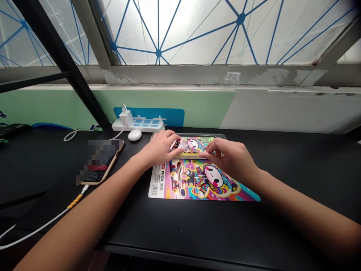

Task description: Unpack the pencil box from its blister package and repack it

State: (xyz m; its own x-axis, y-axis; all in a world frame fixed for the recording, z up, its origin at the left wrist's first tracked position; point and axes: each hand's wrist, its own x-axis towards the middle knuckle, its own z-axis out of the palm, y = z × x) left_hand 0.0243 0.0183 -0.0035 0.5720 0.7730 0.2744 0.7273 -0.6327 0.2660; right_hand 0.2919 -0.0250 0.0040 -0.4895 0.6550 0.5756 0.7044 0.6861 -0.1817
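Note:
A colourful pencil box (193, 145) with a cartoon character on its lid lies on the upper part of a printed card (197, 180) marked "PENCIL BOX". Clear plastic edges show around the box. My left hand (165, 147) holds the box's left end, thumb along the near side and fingers over the top. At the right end, my right hand (232, 156) is closed, thumb and curled fingers pinching at the near edge. Its fingertips are partly hidden, so the exact grip there is hard to see. The card lies flat on the black desk.
Left of my forearm lies a phone (103, 163) with a white cable (50, 223) plugged in. Behind it are a white power strip (143, 123) with a charger and a white mouse-like object (134, 135). A black slanted post (64, 64) rises at left before the window.

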